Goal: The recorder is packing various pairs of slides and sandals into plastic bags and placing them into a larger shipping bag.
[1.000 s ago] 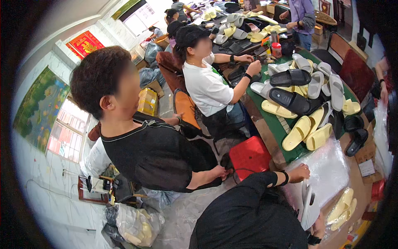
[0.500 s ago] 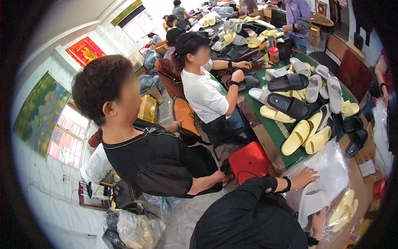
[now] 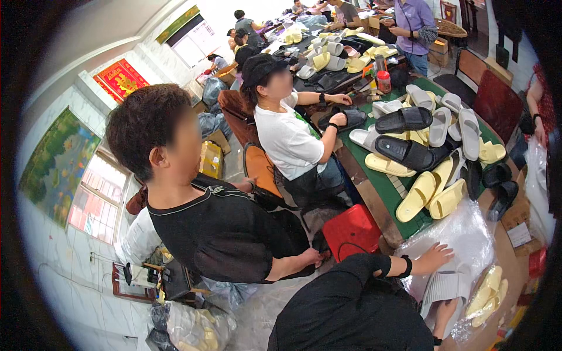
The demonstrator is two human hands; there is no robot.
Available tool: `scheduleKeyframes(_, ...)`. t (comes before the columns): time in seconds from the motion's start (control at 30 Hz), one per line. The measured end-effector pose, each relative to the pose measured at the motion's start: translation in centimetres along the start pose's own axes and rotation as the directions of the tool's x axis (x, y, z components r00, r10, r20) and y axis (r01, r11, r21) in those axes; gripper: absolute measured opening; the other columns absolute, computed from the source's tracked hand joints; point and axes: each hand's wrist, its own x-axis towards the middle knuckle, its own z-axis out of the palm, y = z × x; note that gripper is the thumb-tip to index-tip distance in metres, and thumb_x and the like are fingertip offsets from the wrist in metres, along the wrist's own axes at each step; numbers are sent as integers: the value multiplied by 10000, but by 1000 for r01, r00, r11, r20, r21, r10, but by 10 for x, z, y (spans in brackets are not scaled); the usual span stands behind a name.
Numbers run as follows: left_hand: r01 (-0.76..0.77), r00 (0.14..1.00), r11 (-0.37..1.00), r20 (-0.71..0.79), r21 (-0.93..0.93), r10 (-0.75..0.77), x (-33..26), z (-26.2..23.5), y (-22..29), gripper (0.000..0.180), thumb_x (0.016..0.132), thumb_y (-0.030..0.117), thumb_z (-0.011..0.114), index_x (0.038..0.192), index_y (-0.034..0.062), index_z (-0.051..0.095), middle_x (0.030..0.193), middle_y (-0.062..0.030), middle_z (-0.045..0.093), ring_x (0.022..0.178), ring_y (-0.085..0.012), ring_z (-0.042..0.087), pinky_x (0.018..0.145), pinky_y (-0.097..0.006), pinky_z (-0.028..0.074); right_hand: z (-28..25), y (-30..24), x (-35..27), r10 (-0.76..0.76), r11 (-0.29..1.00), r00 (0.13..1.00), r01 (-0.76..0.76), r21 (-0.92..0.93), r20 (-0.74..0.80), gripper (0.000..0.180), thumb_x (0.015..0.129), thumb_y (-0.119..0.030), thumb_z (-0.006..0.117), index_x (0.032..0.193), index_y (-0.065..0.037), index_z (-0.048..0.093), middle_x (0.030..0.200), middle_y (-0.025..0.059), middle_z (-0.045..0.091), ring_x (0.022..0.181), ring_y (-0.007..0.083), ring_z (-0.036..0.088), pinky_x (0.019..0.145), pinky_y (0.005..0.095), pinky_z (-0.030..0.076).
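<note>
My left hand [image 3: 437,258] lies with its fingers spread on sheets of clear plastic wrap [image 3: 477,234] at the table's near end. Just below it, a light grey slide slipper [image 3: 449,286] with a ribbed surface rests on the plastic. My right hand [image 3: 446,315] comes up from the lower edge and is closed on the near end of that slipper; part of its fingers is hidden by it. Beside it, to the right, sits a pair of pale yellow slippers [image 3: 487,296] in clear plastic.
Beyond the plastic, yellow, grey and black slippers [image 3: 413,149] are heaped on a green mat [image 3: 383,199]. A person in white [image 3: 287,137] sits at the table's left side, and one in black [image 3: 225,234] stands nearer. A red stool [image 3: 351,231] stands close to my left arm.
The grey slipper has tipped so more of its ribbed surface shows, and my right hand has risen against it. My left hand has shifted slightly. The seated person's raised hand has come down to a black slipper.
</note>
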Motion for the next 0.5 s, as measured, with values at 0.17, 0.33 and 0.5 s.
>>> scheduleKeyframes(0.17, -185, 981, 983, -59, 12, 185, -8, 10, 12, 411, 758, 131, 504, 1168, 106, 496, 1269, -111, 417, 1247, -318, 292, 1023, -548, 176, -5, -20, 5, 9, 999, 997, -5, -50, 81, 392, 739, -2, 529, 1116, 88, 471, 1163, 289, 449, 1104, 437, 393, 956, 427, 295)
scheduleKeyframes(0.33, -264, 964, 964, -31, 10, 264, -10, 6, 22, 368, 756, 133, 526, 1122, 163, 533, 1298, -108, 394, 1268, -326, 266, 1011, -609, 138, -15, -58, 9, -32, 992, 987, 50, -113, 160, 379, 771, -26, 524, 1124, 98, 458, 1171, 322, 423, 1087, 475, 376, 961, 452, 276)
scheduleKeyframes(0.5, -377, 924, 925, -92, -46, 372, -11, -1, 30, 350, 739, 165, 563, 1088, 156, 556, 1282, -132, 400, 1268, -348, 255, 1011, -620, 110, 24, -19, 20, -62, 965, 992, 33, -260, -105, 322, 738, -36, 585, 1020, 94, 501, 1075, 308, 470, 987, 415, 479, 838, 466, 381)
